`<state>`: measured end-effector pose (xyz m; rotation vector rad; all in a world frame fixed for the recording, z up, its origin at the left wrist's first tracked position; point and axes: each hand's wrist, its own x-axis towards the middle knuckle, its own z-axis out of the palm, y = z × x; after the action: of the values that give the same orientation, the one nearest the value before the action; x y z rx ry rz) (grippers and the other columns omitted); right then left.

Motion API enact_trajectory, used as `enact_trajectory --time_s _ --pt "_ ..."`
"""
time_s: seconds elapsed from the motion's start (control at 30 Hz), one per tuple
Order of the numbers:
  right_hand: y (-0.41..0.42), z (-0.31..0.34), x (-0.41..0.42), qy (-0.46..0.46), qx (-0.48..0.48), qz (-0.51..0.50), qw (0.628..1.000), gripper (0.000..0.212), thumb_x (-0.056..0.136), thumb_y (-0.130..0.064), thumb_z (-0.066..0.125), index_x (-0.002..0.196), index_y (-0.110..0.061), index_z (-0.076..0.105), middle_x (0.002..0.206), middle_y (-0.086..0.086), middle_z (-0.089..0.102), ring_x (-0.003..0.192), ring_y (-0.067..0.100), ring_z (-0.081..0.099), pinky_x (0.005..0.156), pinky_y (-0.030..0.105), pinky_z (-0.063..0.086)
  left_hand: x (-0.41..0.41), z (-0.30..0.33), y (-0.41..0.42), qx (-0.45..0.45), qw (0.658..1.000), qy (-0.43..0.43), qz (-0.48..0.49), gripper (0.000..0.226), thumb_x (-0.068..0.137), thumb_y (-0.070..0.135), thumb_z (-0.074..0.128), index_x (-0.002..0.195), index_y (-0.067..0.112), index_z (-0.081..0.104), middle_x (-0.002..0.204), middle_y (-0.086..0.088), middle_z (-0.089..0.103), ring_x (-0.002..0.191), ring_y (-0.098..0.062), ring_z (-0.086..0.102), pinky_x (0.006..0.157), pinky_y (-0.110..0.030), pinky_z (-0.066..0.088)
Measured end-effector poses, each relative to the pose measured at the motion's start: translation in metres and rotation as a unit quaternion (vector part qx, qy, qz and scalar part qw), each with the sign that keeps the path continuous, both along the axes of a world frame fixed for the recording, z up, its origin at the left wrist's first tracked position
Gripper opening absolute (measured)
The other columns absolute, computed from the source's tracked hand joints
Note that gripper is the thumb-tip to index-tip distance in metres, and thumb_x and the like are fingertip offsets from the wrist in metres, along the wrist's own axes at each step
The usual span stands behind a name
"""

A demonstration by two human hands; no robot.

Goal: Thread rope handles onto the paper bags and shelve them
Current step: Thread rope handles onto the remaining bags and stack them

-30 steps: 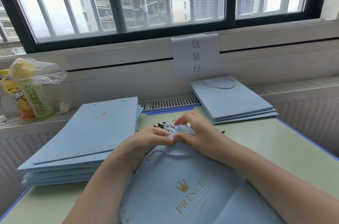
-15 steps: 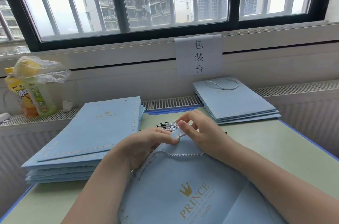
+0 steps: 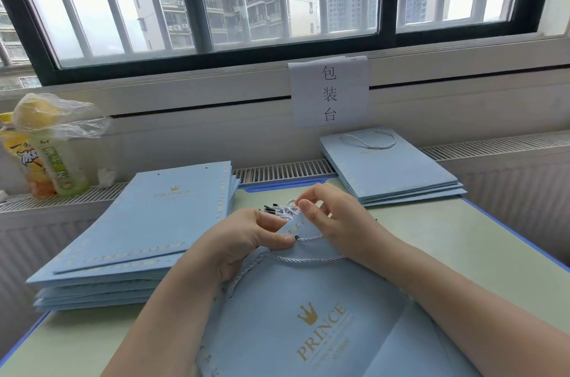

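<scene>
the left hand pinches the lifted top edge of the flat light blue paper bag on the pale green surface while the right hand fingers hold the thin white twisted rope, which could slip out of the tiny hole if pulled too hard.

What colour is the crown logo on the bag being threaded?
Gold, on the light blue bag; crown logo shows in the head view.
</scene>
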<state>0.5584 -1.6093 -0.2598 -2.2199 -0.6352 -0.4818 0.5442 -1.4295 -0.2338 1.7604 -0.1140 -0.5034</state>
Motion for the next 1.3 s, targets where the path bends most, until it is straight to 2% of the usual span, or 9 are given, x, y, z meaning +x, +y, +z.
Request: enact_trajectory --time_s 0.17,0.47,0.63,0.73,0.87,0.93,1.03,1.23,1.3 --pt "-0.001 -0.001 -0.001 0.001 -0.01 0.002 1.0 0.015 0.097 -0.024 0.049 0.102 -0.018 0.061 0.089 -0.02 0.051 0.079 -0.011 0.046 0.072 0.008 0.036 -0.002 -0.001 -0.003 0.01 1.0 -0.016 0.02 0.012 0.079 -0.003 0.069 0.084 0.005 0.077 0.094 -0.019 0.071 0.079 -0.028 0.064 0.075 -0.037 0.055" --pt "-0.002 -0.001 0.001 0.054 0.02 -0.03 0.998 0.013 0.095 -0.019 0.052 0.102 -0.019 0.062 0.099 -0.006 0.059 0.076 0.001 0.05 0.077 0.021 0.043 0.003 -0.005 -0.006 0.029 0.995 -0.064 0.066 0.02 0.076 0.0 0.073 0.094 0.005 0.075 0.089 -0.015 0.074 0.076 -0.025 0.066 0.082 -0.041 0.055" --pt "-0.004 0.0 0.002 0.087 0.034 -0.05 0.994 0.013 0.093 -0.013 0.054 0.098 -0.019 0.064 0.096 0.003 0.063 0.074 0.007 0.053 0.079 0.029 0.047 0.004 -0.008 -0.012 0.062 0.982 -0.159 0.084 0.015 0.078 0.001 0.073 0.089 0.01 0.071 0.085 -0.008 0.073 0.071 -0.013 0.064 0.073 -0.02 0.052" --pt "-0.009 0.004 0.005 0.096 0.096 -0.068 0.988 0.012 0.091 -0.01 0.059 0.09 -0.019 0.067 0.092 0.006 0.066 0.072 0.01 0.055 0.074 0.024 0.047 0.005 -0.011 -0.016 0.172 0.928 -0.312 0.108 0.019 0.079 0.009 0.073 0.092 0.019 0.064 0.086 0.0 0.065 0.078 -0.007 0.057 0.07 -0.011 0.043" --pt "-0.027 0.013 0.014 0.061 0.182 -0.132 0.972 0.018 0.089 -0.004 0.06 0.083 -0.019 0.069 0.083 0.0 0.069 0.076 0.011 0.061 0.072 0.016 0.046 0.008 -0.02 -0.021 0.302 0.755 -0.573 0.103 0.018 0.083 0.034 0.063 0.093 0.021 0.068 0.095 0.006 0.062 0.102 -0.023 0.052 0.087 -0.034 0.042" --pt "-0.036 0.015 0.019 0.037 0.214 -0.16 0.963 0.019 0.088 -0.003 0.06 0.084 -0.019 0.069 0.082 -0.001 0.069 0.079 0.011 0.063 0.076 0.017 0.046 0.008 -0.028 -0.027 0.33 0.696 -0.634 0.067 0.032 0.083 0.047 0.05 0.087 0.021 0.068 0.098 0.004 0.064 0.109 -0.025 0.05 0.089 -0.038 0.043" --pt "-0.045 0.015 0.023 0.025 0.258 -0.187 0.948 0.018 0.09 -0.004 0.058 0.088 -0.017 0.071 0.084 -0.002 0.069 0.08 0.009 0.062 0.077 0.014 0.045 0.002 -0.036 -0.04 0.333 0.672 -0.661 0.015 0.034 0.085 0.049 0.046 0.077 0.022 0.066 0.096 0.005 0.063 0.109 -0.022 0.048 0.09 -0.032 0.042" --pt "-0.055 0.01 0.029 0.03 0.318 -0.212 0.924 0.018 0.092 -0.006 0.056 0.093 -0.016 0.071 0.088 -0.001 0.068 0.079 0.007 0.059 0.066 0.0 0.04 -0.005 -0.041 -0.051 0.297 0.68 -0.668 -0.067 0.037 0.09 0.041 0.043 0.058 0.023 0.041 0.06 0.007 0.051 0.065 -0.016 0.052 0.053 -0.022 0.044" --pt "-0.057 0.011 0.03 0.032 0.332 -0.22 0.917 0.018 0.092 -0.006 0.056 0.093 -0.017 0.07 0.087 0.0 0.068 0.078 0.006 0.059 0.066 0.001 0.041 -0.008 -0.039 -0.051 0.27 0.687 -0.669 -0.09 0.038 0.092 0.039 0.044 0.059 0.023 0.037 0.055 0.007 0.045 0.064 -0.017 0.048 0.055 -0.023 0.044"
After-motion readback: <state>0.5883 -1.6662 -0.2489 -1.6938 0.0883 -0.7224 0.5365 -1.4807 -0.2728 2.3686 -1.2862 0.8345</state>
